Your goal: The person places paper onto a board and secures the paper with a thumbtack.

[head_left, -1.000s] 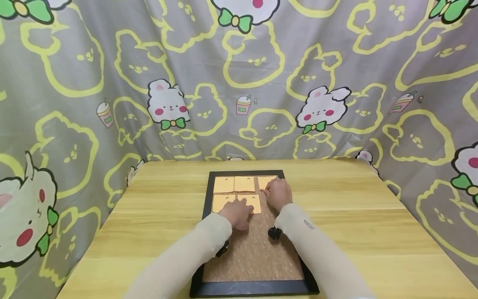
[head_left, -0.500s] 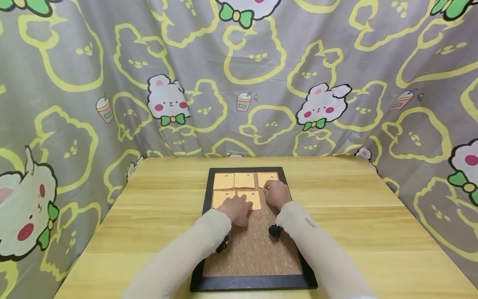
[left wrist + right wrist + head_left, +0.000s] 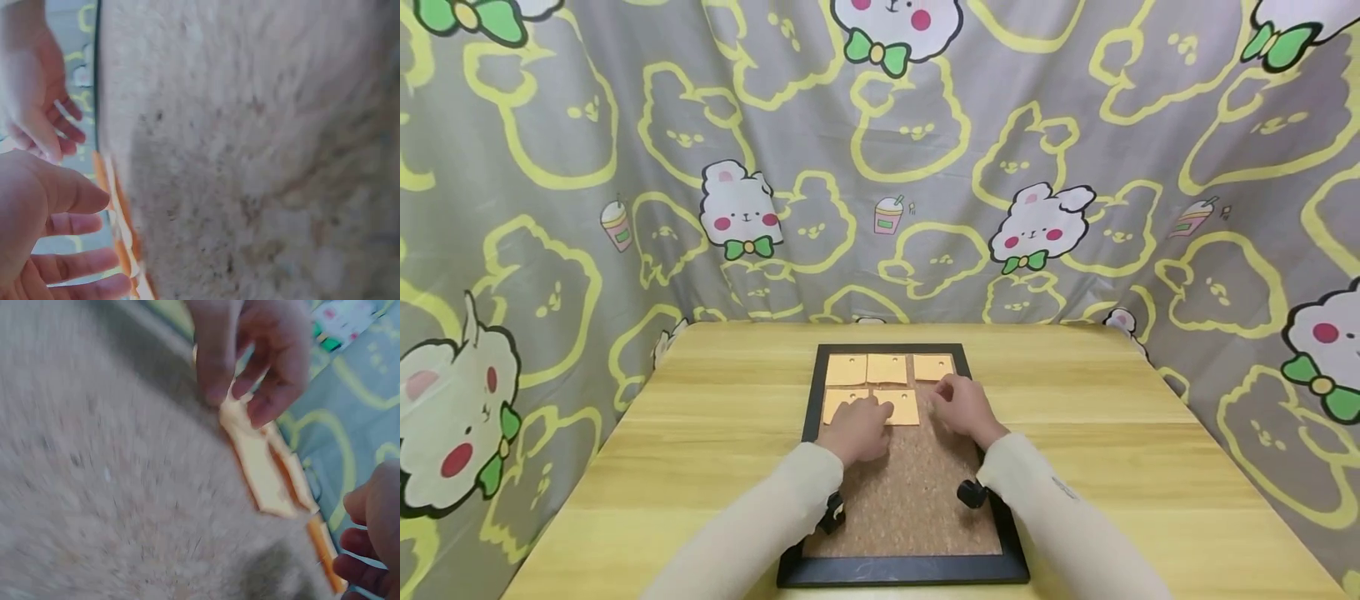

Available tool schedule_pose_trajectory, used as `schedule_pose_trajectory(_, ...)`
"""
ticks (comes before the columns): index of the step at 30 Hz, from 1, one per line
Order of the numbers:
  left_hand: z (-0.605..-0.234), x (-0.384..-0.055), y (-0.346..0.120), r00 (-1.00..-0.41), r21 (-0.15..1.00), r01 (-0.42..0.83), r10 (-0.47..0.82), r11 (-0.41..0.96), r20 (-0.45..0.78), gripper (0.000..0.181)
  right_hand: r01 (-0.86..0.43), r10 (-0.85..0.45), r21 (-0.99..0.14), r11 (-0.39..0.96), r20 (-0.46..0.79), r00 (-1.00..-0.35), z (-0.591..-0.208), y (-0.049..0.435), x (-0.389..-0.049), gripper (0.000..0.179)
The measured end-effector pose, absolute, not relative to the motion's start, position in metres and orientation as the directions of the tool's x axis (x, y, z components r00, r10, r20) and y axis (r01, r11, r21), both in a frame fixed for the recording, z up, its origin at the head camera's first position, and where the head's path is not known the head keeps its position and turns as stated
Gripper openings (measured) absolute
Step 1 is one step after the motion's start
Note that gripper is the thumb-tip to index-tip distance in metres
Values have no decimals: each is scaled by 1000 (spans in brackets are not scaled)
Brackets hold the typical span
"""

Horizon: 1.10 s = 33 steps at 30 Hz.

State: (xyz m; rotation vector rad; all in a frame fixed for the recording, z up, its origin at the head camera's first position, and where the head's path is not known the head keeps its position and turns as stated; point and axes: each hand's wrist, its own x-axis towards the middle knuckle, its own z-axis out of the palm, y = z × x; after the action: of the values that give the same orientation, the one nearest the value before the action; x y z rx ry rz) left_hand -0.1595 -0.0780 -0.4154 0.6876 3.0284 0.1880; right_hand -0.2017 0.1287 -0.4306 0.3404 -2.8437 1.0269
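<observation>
A black-framed cork board (image 3: 910,500) bears several square orange-yellow paper notes, each with a small round pin-like dot near its top edge. My left hand (image 3: 856,429) is over the lower row, covering part of the left note (image 3: 835,408) and overlapping the right note (image 3: 904,408). In the left wrist view its thumb and fingers (image 3: 75,269) are loosely extended and hold nothing. My right hand (image 3: 966,406) is just below the separate upper-right note (image 3: 931,368). Its fingers (image 3: 359,562) are slightly bent, with nothing visible in them.
Two more notes (image 3: 886,368) sit side by side at the board's upper left. The board lies on a light wooden table (image 3: 1120,467). Behind it hangs a grey curtain (image 3: 820,108) with cartoon bunnies. A dark wrist camera (image 3: 972,493) hangs beneath the right cuff.
My right hand has drawn back from the upper-right note, toward me and slightly right, uncovering it. My left hand has shifted slightly left over the lower notes. The notes keep their places.
</observation>
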Motion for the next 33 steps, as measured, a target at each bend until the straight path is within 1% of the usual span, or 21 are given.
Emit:
schedule_pose_trajectory(2,-415,-155,-84,-901,159,433,430,887,51,17,-240,-170,-663,709,169,-971,-429,132,-191,11)
schedule_pose_trajectory(4,-414,-150,-92,-894,189,447,432,874,116,8,-240,-155,-680,693,185,-971,-428,137,-181,13)
schedule_pose_trajectory(5,-415,-147,-96,-889,208,457,433,865,153,7,-232,-140,-683,693,189,-972,-428,140,-176,15)
schedule_pose_trajectory(7,-414,-142,-104,-878,231,470,426,852,217,18,-232,-116,-673,703,213,-970,-430,146,-166,21)
schedule_pose_trajectory(9,-414,-137,-112,-869,230,479,419,847,265,23,-231,-92,-649,725,242,-966,-432,153,-157,26)
schedule_pose_trajectory(11,-414,-132,-120,-864,224,477,408,850,295,24,-241,-77,-613,753,282,-956,-435,159,-149,29)
schedule_pose_trajectory(14,-412,-125,-132,-866,190,458,388,868,316,18,-258,-74,-537,803,340,-937,-438,169,-138,31)
schedule_pose_trajectory(17,-411,-119,-143,-864,145,430,360,891,351,15,-300,-97,-443,845,424,-901,-439,176,-132,33)
schedule_pose_trajectory(21,-410,-118,-153,-835,62,393,328,917,442,12,-347,-136,-338,875,516,-846,-439,182,-129,33)
schedule_pose_trajectory(23,-409,-117,-155,-821,30,374,315,927,476,12,-361,-152,-298,884,547,-823,-439,184,-129,28)
schedule_pose_trajectory(24,-409,-116,-156,-823,21,358,305,933,479,14,-361,-157,-278,890,558,-815,-439,185,-129,23)
schedule_pose_trajectory(26,-407,-114,-158,-848,20,321,278,947,451,25,-363,-168,-242,900,575,-800,-440,186,-128,14)
schedule_pose_trajectory(27,-407,-112,-159,-868,30,298,257,954,425,32,-359,-170,-230,904,578,-798,-440,186,-128,15)
schedule_pose_trajectory(30,-406,-108,-162,-920,62,235,202,970,335,52,-333,-174,-202,921,551,-816,-441,187,-126,36)
schedule_pose_trajectory(33,-405,-103,-165,-942,91,203,169,975,291,61,-300,-175,-193,934,484,-857,-440,188,-124,50)
